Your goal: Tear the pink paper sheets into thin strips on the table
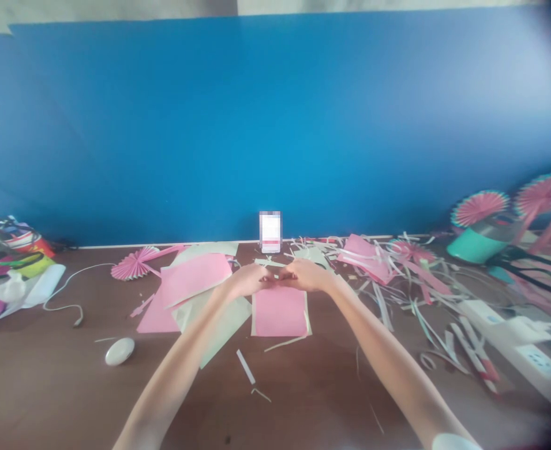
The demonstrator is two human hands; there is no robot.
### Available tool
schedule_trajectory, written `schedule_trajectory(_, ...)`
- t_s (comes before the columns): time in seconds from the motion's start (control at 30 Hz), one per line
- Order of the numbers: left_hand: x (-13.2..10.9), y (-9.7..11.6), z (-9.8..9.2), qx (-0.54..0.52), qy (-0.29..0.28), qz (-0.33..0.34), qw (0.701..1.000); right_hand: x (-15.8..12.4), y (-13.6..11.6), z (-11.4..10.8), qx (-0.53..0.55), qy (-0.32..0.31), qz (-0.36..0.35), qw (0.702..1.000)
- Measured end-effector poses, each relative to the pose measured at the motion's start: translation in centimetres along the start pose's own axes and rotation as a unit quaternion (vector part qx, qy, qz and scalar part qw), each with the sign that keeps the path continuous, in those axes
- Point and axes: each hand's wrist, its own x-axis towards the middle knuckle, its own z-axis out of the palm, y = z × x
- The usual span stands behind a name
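Note:
Both hands meet over the far edge of a pink paper square (280,312), which lies on the table with a pale margin along its sides. My left hand (250,279) is closed, its curled fingers pinching the paper's far edge. Beside it, my right hand (307,275) pinches the same edge from the right. The fingertips nearly touch, and they hide the paper between them. A thin pale strip (285,344) curls along the sheet's near right corner. To the left, more pink sheets (195,279) overlap a pale green sheet (226,328), partly behind my left forearm.
Behind the hands a phone (270,232) stands upright near the blue partition (275,125). A pleated pink paper fan (135,264) and a white mouse (120,352) lie left. Rightward are paper scraps (383,300), a white power strip (514,340) and a teal tape roll (476,245).

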Motion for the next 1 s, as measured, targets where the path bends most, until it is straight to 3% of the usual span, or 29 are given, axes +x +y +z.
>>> schedule_trajectory(0.63, 0.4, -1.7, 0.4, -0.031, 0.003, 0.042, 0.999, 0.0, 0.2, 0.0, -0.008, -0.011, 0.021, 1.000)
schedule_trajectory(1.0, 0.3, -2.1, 0.0, -0.024, -0.003, 0.026, 0.999, -0.4, 0.5, -0.3, 0.003, -0.013, 0.045, 0.999)
